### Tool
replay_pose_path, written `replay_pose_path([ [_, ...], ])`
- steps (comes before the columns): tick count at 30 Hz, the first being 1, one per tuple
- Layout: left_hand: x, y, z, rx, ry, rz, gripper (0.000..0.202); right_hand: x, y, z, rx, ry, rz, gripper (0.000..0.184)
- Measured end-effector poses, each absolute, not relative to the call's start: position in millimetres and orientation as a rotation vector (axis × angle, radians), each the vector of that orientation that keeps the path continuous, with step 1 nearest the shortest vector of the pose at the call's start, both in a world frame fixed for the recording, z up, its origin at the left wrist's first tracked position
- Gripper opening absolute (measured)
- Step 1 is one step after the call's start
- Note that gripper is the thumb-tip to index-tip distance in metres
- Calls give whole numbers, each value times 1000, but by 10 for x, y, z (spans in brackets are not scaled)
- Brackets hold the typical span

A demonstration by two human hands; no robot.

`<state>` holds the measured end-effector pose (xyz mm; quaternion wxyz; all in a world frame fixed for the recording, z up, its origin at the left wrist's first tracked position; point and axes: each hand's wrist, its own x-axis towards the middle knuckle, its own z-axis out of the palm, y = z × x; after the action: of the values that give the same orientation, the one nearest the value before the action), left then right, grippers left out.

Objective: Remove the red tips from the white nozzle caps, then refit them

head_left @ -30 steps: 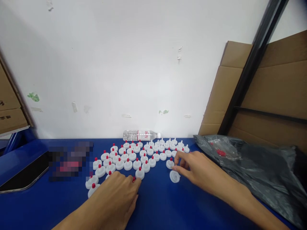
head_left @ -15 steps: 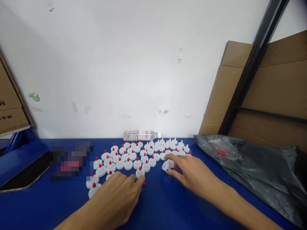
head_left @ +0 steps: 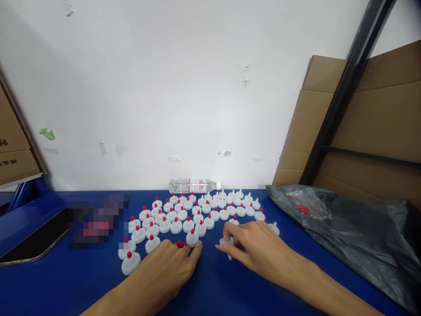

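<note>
My right hand [head_left: 251, 243] pinches a white plastic nozzle cap [head_left: 226, 241] between thumb and forefinger, its thin spout pointing down. To the left, my left hand [head_left: 171, 267] is curled low over the table beside a small pile of red tips [head_left: 180, 244]. Its fingertips are hidden, so anything in them cannot be made out. Just beyond it stands a white nozzle cap with a red tip [head_left: 192, 238]. Many similar red-tipped caps [head_left: 176, 226] spread across the table. Bare-spouted white caps [head_left: 255, 204] stand at the back right, and another bare cap [head_left: 274, 228] lies behind my right hand.
A clear plastic bottle [head_left: 194, 185] lies along the white wall. Grey plastic sheeting [head_left: 355, 237] covers the right side of the blue table [head_left: 213, 294], with a clear bag of red pieces [head_left: 305, 208] on it. A dark phone-like slab [head_left: 36, 235] lies at left.
My right hand has drawn slightly nearer with a white cap, now turned spout down. My left hand has shifted slightly; the red tip seen by its fingers is out of sight.
</note>
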<state>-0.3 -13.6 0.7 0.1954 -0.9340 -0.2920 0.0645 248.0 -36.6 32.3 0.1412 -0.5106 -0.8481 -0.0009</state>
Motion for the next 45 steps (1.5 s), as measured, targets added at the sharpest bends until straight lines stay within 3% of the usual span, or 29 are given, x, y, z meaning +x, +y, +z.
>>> replay_pose_path([
  [6, 17, -165, 33, -2743, -826, 82, 33, 2404, -373, 249, -1503, -2435, 36, 24],
  [13, 76, -290, 73, -2755, -856, -183, 13, 2327, -384, 169, -1478, -2305, 224, 24],
  [26, 106, -268, 44, -2905, -1298, -854, 16, 2289, -425, 240, -1167, -1930, 732, 20],
  [29, 127, -281, 72, -2942, -1368, -1007, 12, 2289, -424, 244, -1130, -1888, 768, 36],
  [32, 139, -273, 72, -2924, -1364, -1133, 10, 2304, -411, 248, -1103, -1921, 758, 27],
  [45, 96, -257, 106, -2743, -1358, -1237, 9, 2306, -459, 290, -1049, -1937, 851, 25],
])
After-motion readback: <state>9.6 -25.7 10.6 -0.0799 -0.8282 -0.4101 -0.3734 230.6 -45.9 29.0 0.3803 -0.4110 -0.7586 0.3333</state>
